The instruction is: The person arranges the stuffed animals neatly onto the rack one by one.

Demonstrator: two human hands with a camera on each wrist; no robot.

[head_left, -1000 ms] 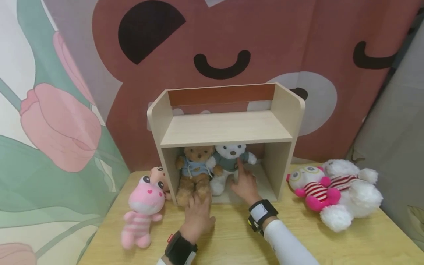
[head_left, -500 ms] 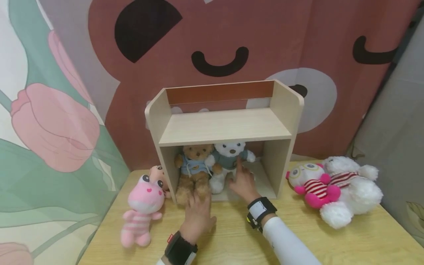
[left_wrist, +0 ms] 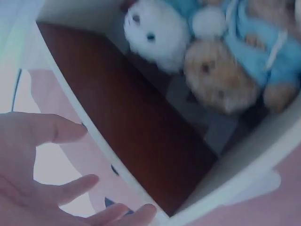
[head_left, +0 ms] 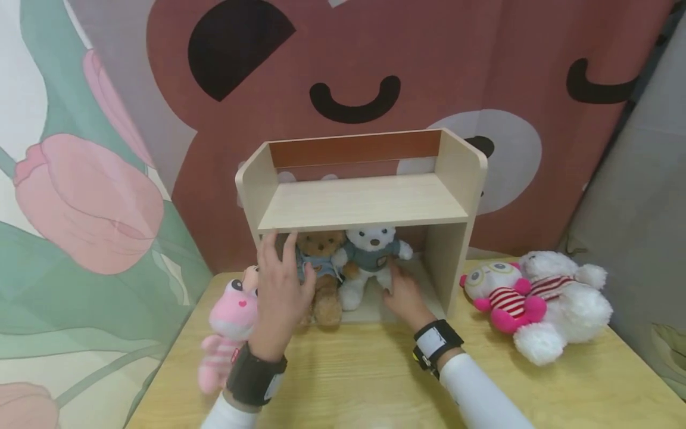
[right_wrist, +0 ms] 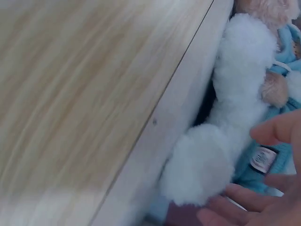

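In the head view a brown teddy bear [head_left: 326, 298] in a light blue hoodie sits in the lower compartment of a pale wooden shelf [head_left: 364, 202]. Beside it on the right sits a white teddy bear [head_left: 370, 256] in a teal sweater. My left hand [head_left: 281, 292] is raised before the shelf's left side, fingers spread, holding nothing; it partly hides the brown bear. In the left wrist view its fingertips lie close to the shelf's edge; contact is unclear. My right hand [head_left: 407, 298] is at the white bear's body, fingers loosely extended along its leg and sweater [right_wrist: 247, 181].
A pink striped plush [head_left: 231, 313] lies left of the shelf, partly behind my left arm, with another doll [head_left: 250, 277] behind it. To the right, a pink panda plush [head_left: 506, 298] leans on a fluffy white plush [head_left: 573, 304]. All are on a wooden table [head_left: 343, 381].
My left hand has lifted off the brown bear's legs and moved up and left towards the shelf's edge. The right hand has shifted slightly right and lower on the white bear.
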